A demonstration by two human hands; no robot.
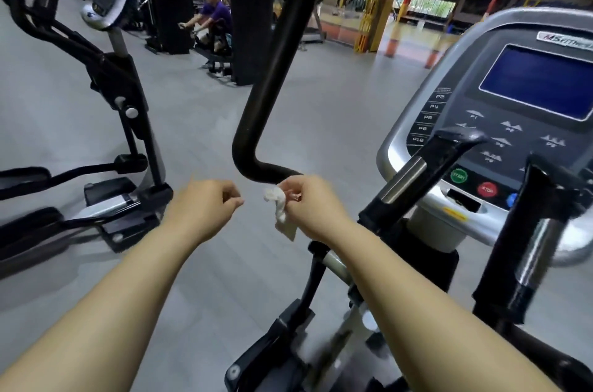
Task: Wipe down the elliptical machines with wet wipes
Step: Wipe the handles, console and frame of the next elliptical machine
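At frame centre, right hand fingers pinch a crumpled white wipe, just below the handlebar bend. Left hand, at nine o'clock of the wipe: fingers curled, holding nothing. Console at two o'clock.

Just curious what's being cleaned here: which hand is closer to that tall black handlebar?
Right. The right hand, pinching a white wipe, sits just below the black handlebar at its lower bend. The left hand hovers off to the left, clear of the bar.
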